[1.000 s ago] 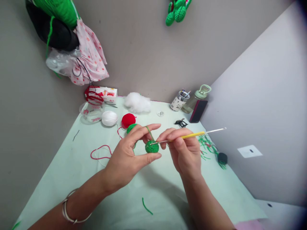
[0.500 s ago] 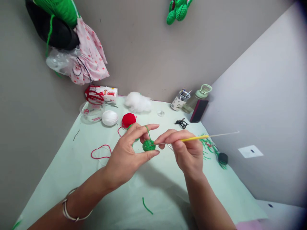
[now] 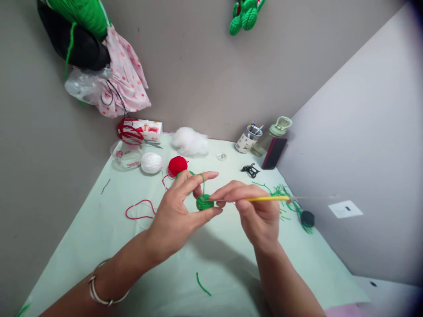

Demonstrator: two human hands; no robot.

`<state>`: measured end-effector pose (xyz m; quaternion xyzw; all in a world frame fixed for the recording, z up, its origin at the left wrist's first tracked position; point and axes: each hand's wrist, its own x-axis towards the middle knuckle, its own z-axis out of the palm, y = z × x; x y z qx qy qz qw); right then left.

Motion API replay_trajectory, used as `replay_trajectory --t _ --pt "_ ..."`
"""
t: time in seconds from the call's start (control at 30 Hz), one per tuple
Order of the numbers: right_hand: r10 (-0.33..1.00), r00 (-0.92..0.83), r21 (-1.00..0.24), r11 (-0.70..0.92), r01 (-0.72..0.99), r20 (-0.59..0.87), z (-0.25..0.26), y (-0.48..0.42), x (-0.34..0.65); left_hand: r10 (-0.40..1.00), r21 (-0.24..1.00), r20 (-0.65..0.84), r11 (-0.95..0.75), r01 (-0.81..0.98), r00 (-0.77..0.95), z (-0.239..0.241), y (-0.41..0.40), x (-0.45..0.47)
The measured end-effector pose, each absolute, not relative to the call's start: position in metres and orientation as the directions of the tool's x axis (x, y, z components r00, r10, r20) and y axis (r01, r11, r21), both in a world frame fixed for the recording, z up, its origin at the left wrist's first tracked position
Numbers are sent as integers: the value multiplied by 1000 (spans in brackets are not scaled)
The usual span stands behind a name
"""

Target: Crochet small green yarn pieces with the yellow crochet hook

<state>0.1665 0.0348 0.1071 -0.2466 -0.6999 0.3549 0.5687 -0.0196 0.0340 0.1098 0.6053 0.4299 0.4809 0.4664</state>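
Note:
My left hand [image 3: 180, 213] pinches a small green crocheted piece [image 3: 204, 203] between thumb and fingers, with a green yarn strand looped over the raised index finger. My right hand [image 3: 256, 209] grips a yellow-handled crochet hook [image 3: 269, 198], whose metal tip is at the green piece. Both hands hover above the pale green table cover [image 3: 99, 229]. The green yarn runs back towards a green ball partly hidden behind my left fingers.
A red yarn ball [image 3: 177, 165], a white yarn ball [image 3: 151, 162], white stuffing [image 3: 189, 140], a clear cup [image 3: 127, 154] and a small box [image 3: 142, 129] stand at the back. At the right sit a pen cup [image 3: 246, 138], a bottle [image 3: 272, 132], a phone [image 3: 273, 152] and green yarn scraps [image 3: 286, 200].
The hook's handle has dropped and swung lower to the right. The green piece has shifted slightly left and down in my left hand's pinch.

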Motion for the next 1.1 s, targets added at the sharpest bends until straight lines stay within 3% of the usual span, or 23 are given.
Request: replay_trajectory --t 0.13,0.4,0.57,0.77,1.1 --pt "825 -194 -846 504 -174 531 99 39 160 968 994 110 -109 -17 225 111 35 -20" --pt "756 -205 -762 644 67 622 104 41 162 942 968 -5 89 -236 335 109 38 -22" --pt "741 -154 -742 668 63 654 107 39 167 895 930 -4 167 -327 447 114 38 -30" --pt "756 -136 -762 648 11 641 107 38 168 835 937 58 144 -318 547 115 41 -40" --pt "830 -86 -815 512 -270 551 105 44 161 898 964 76 45 -262 433 114 45 -37"
